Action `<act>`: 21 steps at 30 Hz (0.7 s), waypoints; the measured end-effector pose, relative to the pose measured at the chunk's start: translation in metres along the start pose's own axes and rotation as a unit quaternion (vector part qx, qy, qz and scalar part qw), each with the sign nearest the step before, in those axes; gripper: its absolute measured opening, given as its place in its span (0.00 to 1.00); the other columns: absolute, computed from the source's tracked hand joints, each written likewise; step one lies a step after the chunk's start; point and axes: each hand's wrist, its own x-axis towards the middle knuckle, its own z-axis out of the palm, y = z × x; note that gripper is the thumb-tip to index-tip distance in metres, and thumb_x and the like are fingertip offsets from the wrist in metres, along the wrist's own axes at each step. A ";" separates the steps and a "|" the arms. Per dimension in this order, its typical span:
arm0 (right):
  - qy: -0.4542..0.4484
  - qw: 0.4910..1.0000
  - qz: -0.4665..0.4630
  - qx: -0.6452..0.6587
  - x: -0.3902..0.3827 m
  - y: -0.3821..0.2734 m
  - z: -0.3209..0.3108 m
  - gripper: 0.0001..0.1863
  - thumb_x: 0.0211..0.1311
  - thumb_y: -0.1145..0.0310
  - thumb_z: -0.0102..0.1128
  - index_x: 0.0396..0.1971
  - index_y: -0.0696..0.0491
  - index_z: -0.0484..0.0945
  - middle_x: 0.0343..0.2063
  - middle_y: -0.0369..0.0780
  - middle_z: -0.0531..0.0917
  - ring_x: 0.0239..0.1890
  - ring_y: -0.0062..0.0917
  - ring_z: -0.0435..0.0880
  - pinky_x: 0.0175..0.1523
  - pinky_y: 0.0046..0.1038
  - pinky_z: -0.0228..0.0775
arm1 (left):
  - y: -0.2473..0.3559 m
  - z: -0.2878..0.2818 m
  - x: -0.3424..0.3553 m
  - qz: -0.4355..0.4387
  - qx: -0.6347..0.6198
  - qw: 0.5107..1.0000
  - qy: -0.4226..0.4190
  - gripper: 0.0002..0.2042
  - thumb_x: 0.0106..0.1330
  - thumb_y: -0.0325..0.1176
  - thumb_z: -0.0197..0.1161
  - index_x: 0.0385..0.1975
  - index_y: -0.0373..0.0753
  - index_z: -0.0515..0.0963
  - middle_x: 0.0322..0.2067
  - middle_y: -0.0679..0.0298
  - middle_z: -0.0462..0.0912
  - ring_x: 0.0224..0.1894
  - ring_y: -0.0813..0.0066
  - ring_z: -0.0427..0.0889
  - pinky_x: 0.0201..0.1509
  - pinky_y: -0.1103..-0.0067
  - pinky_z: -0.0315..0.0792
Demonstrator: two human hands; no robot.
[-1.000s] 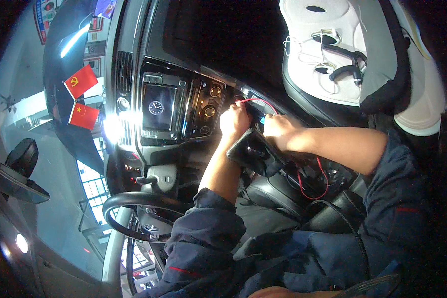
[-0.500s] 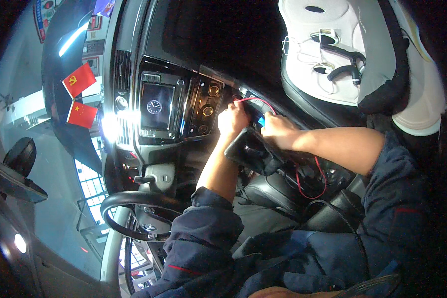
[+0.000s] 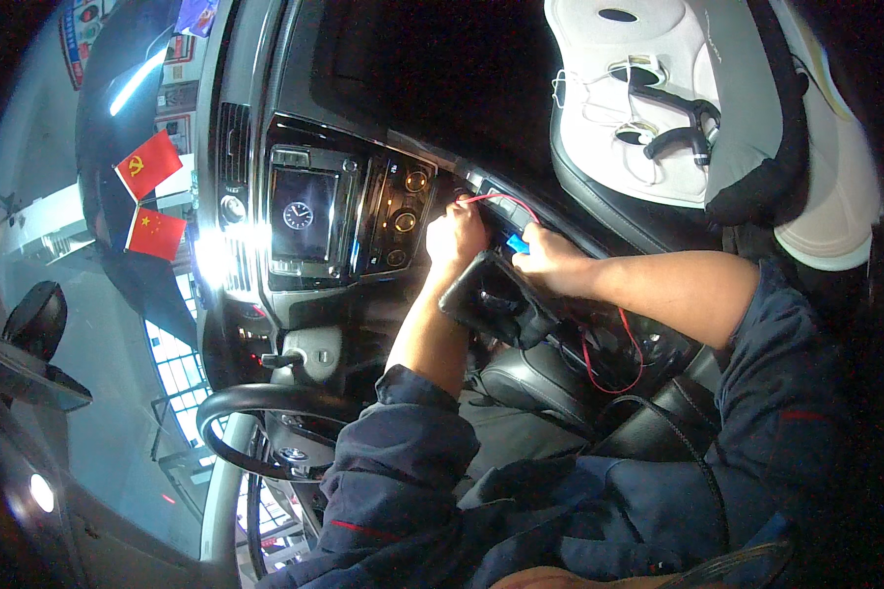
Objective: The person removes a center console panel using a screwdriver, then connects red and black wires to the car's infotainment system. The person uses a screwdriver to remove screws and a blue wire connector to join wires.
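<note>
I am inside a car, reaching to the centre console. My left hand (image 3: 456,236) is closed on a thin red wire (image 3: 491,199) just below the dashboard controls. My right hand (image 3: 548,257) pinches a small blue connector (image 3: 517,243) right beside the left hand. The red wire loops down (image 3: 609,363) past my right forearm. A black gear-lever boot (image 3: 496,299) sits just under both hands.
The dashboard screen (image 3: 303,216) with a clock face and round knobs (image 3: 407,220) lie left of my hands. The steering wheel (image 3: 255,432) is at lower left. A pale passenger seat (image 3: 648,108) with black cables on it is upper right. Two red flags (image 3: 152,196) stand on the dash.
Both hands have stayed at the console, shifting only slightly; the right hand's blue connector shows more plainly now.
</note>
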 end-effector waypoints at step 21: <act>-0.002 1.000 0.011 -0.001 0.009 -0.004 -0.012 0.19 0.52 0.67 0.62 0.36 0.69 0.83 0.35 0.61 0.86 0.42 0.49 0.90 0.47 0.42 0.81 | -0.017 -0.009 0.004 0.069 -0.023 0.997 -0.021 0.27 0.60 0.48 0.70 0.54 0.39 0.73 0.46 0.49 0.86 0.48 0.49 0.87 0.52 0.61 0.83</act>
